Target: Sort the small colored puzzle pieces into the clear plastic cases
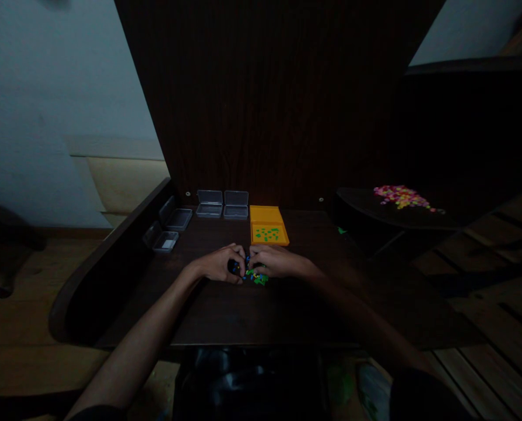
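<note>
Both hands are at a small pile of green, blue and yellow pieces (259, 277) on the dark tabletop. My left hand (223, 264) curls at the pile's left side, thumb and index finger drawn close together; a few blue and yellow bits show within its curve. From the right, my right hand (270, 261) reaches over the pile with bent fingers, their tips down among the pieces. Whatever either hand pinches is too small to make out. Just beyond the right hand lies an open yellow box (267, 215), its tray scattered with small green pieces.
Two open clear plastic boxes (210, 210) stand along the back panel, with two more at left, one (166, 242) holding something white. A raised side board (111, 263) bounds the left. Pink and yellow bits (403, 197) are heaped on a dark surface at right.
</note>
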Demonstrator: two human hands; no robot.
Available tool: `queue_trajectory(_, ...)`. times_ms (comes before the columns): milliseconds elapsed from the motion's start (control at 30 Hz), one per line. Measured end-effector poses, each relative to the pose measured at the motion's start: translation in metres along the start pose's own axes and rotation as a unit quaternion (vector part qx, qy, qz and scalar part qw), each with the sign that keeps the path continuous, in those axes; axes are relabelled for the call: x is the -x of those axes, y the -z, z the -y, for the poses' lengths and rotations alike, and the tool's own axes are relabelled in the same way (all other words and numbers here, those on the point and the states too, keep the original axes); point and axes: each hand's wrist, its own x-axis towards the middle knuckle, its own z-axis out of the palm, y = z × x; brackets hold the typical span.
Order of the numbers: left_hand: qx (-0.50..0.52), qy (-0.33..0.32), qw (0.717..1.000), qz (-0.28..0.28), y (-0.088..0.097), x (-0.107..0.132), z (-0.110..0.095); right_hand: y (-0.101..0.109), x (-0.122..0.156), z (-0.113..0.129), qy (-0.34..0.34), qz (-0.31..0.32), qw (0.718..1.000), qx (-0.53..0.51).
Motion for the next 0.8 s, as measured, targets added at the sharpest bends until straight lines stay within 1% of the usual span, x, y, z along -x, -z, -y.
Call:
queue_trajectory(233, -0.011, -0.021, 1.000, 0.002, -0.001, -0.001, 0.003, -0.006, -0.006, -0.003, 0.007, 0.007, 1.000, 0.019)
queue_trajectory(433, 0.008, -0.009, 1.000, 0.006, -0.001, -0.001, 0.001, -0.008, -0.006, 0.001, 0.004, 0.005, 0.999, 0.053)
queue_trajectory(567, 0.013, -0.006, 1.000, 0.007, -0.001, -0.001, 0.000, -0.006, -0.003, 0.002, -0.003, 0.004, 0.999, 0.045)
queue_trajectory(700, 0.010, -0.007, 1.000, 0.008, -0.001, -0.001, 0.000, 0.001, 0.002, -0.003, -0.007, -0.020, 1.000, 0.016)
queue_trajectory(800, 0.011, -0.011, 1.000, 0.004, -0.001, 0.000, -0.001, 0.009, 0.009, -0.016, -0.036, -0.049, 0.998, -0.003)
